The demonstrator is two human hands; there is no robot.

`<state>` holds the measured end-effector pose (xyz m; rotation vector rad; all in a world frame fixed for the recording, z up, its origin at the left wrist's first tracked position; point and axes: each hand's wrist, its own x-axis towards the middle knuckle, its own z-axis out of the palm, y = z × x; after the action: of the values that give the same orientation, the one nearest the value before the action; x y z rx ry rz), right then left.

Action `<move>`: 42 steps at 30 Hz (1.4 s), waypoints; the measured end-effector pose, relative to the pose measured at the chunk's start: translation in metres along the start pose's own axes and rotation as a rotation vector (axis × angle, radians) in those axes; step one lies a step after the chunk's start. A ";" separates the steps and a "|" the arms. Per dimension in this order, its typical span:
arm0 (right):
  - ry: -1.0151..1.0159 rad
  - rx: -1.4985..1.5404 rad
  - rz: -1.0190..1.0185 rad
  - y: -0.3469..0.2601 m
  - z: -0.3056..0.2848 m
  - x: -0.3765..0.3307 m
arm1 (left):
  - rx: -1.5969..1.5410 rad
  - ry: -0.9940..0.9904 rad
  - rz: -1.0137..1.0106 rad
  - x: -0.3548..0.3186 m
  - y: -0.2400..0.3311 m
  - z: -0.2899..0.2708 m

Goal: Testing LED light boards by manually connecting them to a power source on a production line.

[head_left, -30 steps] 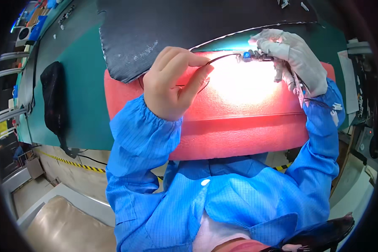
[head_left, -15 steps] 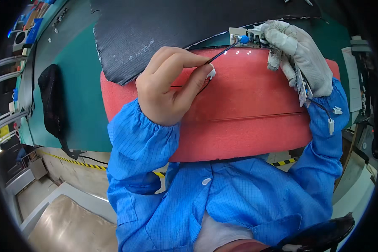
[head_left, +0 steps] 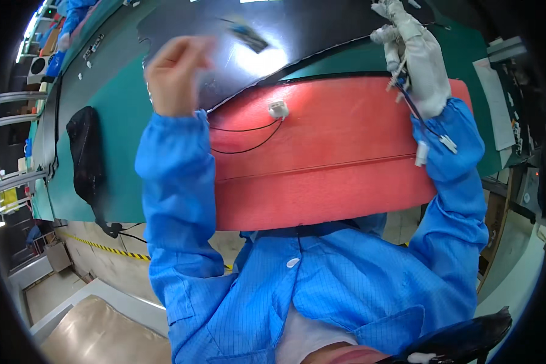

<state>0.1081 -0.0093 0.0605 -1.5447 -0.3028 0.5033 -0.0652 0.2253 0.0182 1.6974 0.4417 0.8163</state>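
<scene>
My left hand point(head_left: 179, 76), bare and blurred by motion, is raised over the left edge of a black sheet point(head_left: 188, 30); whether its fingers hold anything is unclear. Just right of it, a small blurred circuit board point(head_left: 249, 37) appears over the sheet. My right hand point(head_left: 415, 67), in a soiled white glove, reaches toward the far side with its fingers curled. Against its palm it keeps a small board with wires point(head_left: 401, 80), partly hidden by the glove. White plugs point(head_left: 421, 153) dangle from those wires by the sleeve. A white connector point(head_left: 278, 109) with two thin black wires lies on the red foam pad point(head_left: 321, 176).
The pad rests at the near edge of a green tabletop point(head_left: 121, 176). A black cloth-like item point(head_left: 86, 155) lies on the left. White paper point(head_left: 494, 103) is at the right edge. Another person's blue sleeve point(head_left: 76, 15) shows at the far left.
My left hand has moved left and away from the board and black wires it was pinching. My right hand has gone farther away, off the board's end. The white connector now lies on the pad.
</scene>
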 end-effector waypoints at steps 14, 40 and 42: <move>0.222 -0.010 -0.313 0.015 -0.001 0.006 | 0.660 -0.360 0.630 -0.066 0.049 0.151; -0.630 -0.203 -0.045 0.025 0.012 -0.009 | 0.167 -0.369 0.190 -0.039 0.025 0.057; -0.596 -0.181 -0.026 0.019 0.009 -0.010 | 0.341 -0.200 0.361 -0.040 0.025 0.057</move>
<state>0.0926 -0.0071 0.0433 -1.5341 -0.8432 0.9336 -0.0545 0.1522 0.0241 2.1946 0.1403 0.8494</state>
